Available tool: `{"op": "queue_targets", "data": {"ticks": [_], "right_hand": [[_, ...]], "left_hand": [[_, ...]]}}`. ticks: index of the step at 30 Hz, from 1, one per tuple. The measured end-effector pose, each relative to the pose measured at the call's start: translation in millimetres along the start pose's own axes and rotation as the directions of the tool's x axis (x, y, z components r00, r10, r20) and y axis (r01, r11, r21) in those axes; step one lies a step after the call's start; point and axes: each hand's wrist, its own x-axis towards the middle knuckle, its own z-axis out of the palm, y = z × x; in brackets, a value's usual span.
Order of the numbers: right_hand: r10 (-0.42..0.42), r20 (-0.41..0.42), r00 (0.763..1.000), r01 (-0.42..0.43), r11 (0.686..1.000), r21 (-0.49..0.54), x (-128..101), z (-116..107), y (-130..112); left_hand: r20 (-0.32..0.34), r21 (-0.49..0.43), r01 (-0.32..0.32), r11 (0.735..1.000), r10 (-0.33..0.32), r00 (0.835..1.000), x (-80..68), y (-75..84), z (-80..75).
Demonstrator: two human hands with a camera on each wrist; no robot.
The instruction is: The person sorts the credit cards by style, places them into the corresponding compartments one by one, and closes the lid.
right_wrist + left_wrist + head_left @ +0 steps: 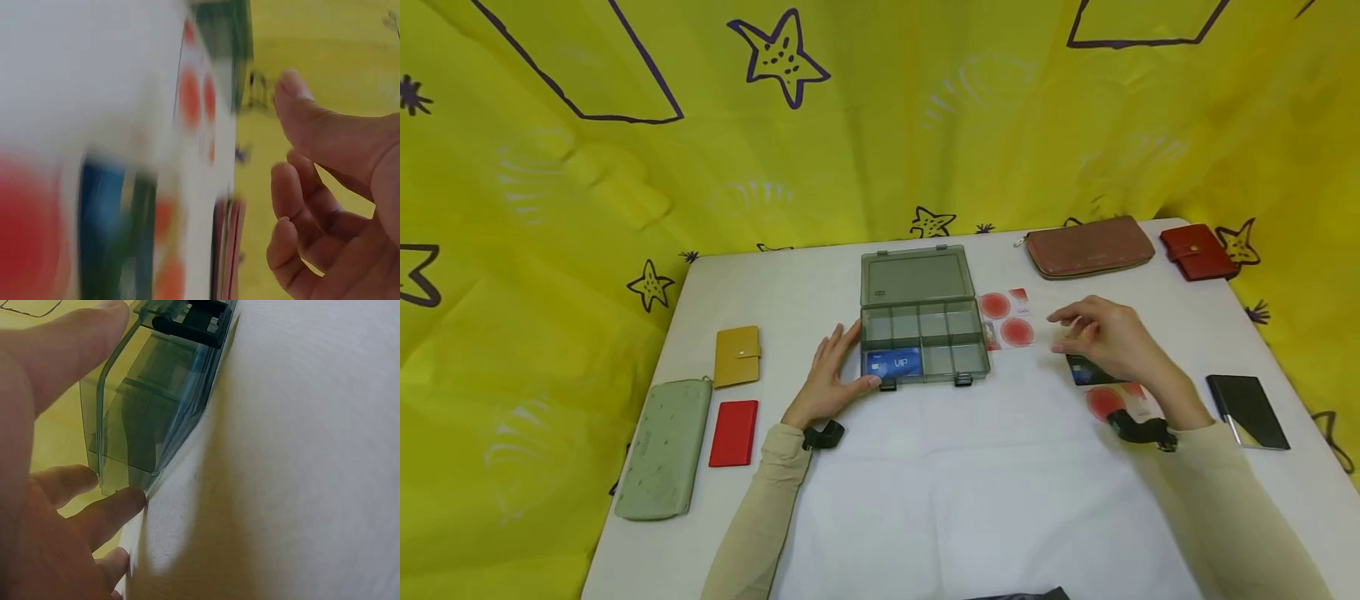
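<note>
A grey-green see-through divided box (917, 277) lies with its lid folded back. A blue card marked VIP (887, 367) lies in its front left compartment. My left hand (829, 379) rests against the box's left side, fingers spread along the wall and thumb at the front corner by a black latch (194, 322). My right hand (1097, 333) hovers over a dark blue card (1086, 373), thumb apart from the loosely bent fingers (286, 187), holding nothing. The card is partly hidden beneath the hand. Under its near edge lies a sheet with red circles (1105, 403).
Another sheet with red circles (1017, 332) lies beside the box. Behind are a brown zip wallet (1090, 247) and a red wallet (1199, 252). A black card holder (1247, 411) lies right; yellow (737, 357), red (733, 433) and green (664, 450) cases lie left.
</note>
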Motion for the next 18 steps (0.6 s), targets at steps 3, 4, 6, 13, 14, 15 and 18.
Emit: {"op": "queue_targets", "data": {"ticks": [3,4,6,13,14,15,18], "right_hand": [[0.143,0.089,0.986,-0.138,0.989,-0.055,-21,-24,25],[0.183,0.117,0.976,-0.176,0.982,-0.073,-26,-29,32],[0.246,0.158,0.956,-0.233,0.968,-0.098,-35,-35,45],[0.275,0.213,0.938,-0.248,0.958,-0.143,-48,-32,71],[0.269,0.214,0.939,-0.242,0.960,-0.142,-48,-30,72],[0.263,0.217,0.940,-0.238,0.962,-0.135,-48,-29,72],[0.254,0.221,0.942,-0.231,0.965,-0.124,-47,-27,71]], "left_hand": [[0.001,0.004,0.002,1.000,-0.002,1.000,0.4,-0.3,-0.5],[0.000,0.007,0.003,1.000,-0.003,1.000,0.0,-0.5,-0.8],[-0.006,0.006,0.003,1.000,-0.003,1.000,-0.6,-0.8,-1.3],[-0.009,-0.010,0.018,1.000,-0.018,1.000,-0.9,-0.1,-0.9],[-0.007,-0.011,0.020,1.000,-0.020,1.000,-1.0,0.0,-0.7],[-0.006,-0.010,0.019,1.000,-0.019,1.000,-1.0,-0.2,-0.4],[-0.007,-0.010,0.013,1.000,-0.013,1.000,-0.8,0.3,0.2]]}}
